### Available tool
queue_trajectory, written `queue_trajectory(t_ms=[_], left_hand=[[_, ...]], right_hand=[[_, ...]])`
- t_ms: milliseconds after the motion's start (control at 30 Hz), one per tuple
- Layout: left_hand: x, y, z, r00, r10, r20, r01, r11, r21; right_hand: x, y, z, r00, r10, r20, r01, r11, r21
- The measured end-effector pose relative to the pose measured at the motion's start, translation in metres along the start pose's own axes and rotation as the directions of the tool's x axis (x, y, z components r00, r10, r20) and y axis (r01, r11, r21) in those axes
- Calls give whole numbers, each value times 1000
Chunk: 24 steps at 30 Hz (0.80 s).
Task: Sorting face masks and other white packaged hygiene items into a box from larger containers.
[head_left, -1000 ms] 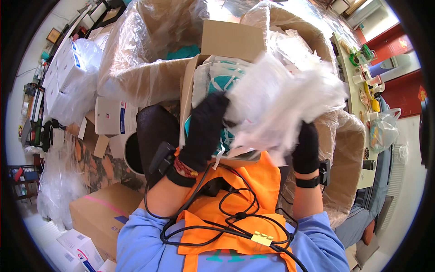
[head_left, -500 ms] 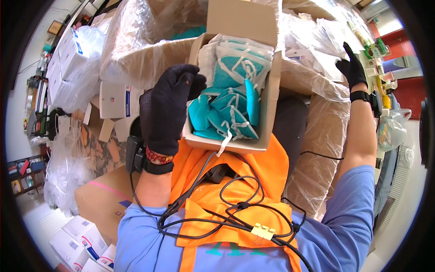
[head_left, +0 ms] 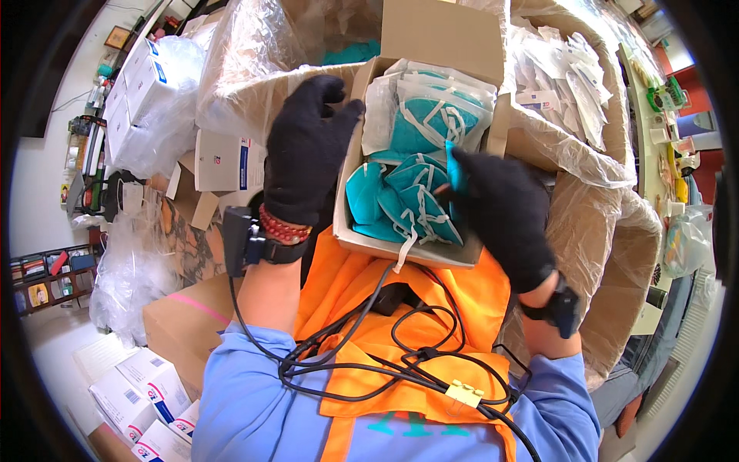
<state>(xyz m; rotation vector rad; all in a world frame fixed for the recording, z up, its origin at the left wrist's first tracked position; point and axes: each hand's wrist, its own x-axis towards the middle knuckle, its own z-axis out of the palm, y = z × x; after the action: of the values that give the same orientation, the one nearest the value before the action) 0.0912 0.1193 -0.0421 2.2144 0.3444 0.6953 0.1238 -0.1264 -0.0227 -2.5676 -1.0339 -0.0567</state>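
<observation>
On my lap stands an opened cardboard box [head_left: 431,257] holding teal face masks [head_left: 419,189] with white straps. Loose masks fill its near half. At the far end lie stacked masks in clear plastic packs [head_left: 377,115]. My right hand [head_left: 504,212], in a black glove, reaches over the box's right side, its fingers closed on a teal mask [head_left: 456,165] standing at that wall; part of the grip is hidden. Beside the left wall is my black-gloved left hand [head_left: 312,146], thumb and fingers apart, fingertips at the box's edge. One white strap [head_left: 406,250] hangs over the front rim.
A plastic-lined carton [head_left: 254,96] with teal masks stands at the far left. Another lined carton [head_left: 589,158] at the far right holds white packets [head_left: 566,81]. White boxes [head_left: 142,393] sit at lower left. Black cables [head_left: 400,369] lie across my orange apron [head_left: 339,296].
My right hand has come in from the far right to the box and closed on a mask. My left hand stays beside the box's left wall. The view has shifted slightly.
</observation>
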Motion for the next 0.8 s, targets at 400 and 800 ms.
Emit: queue_trajectory(t_ms=[400, 800], left_hand=[[49, 20, 75, 729, 526, 439, -628, 769, 120], [29, 42, 138, 639, 477, 603, -687, 706, 170]], right_hand=[[-27, -15, 71, 861, -250, 443, 101, 937, 333], [-27, -8, 77, 896, -229, 382, 85, 930, 357]])
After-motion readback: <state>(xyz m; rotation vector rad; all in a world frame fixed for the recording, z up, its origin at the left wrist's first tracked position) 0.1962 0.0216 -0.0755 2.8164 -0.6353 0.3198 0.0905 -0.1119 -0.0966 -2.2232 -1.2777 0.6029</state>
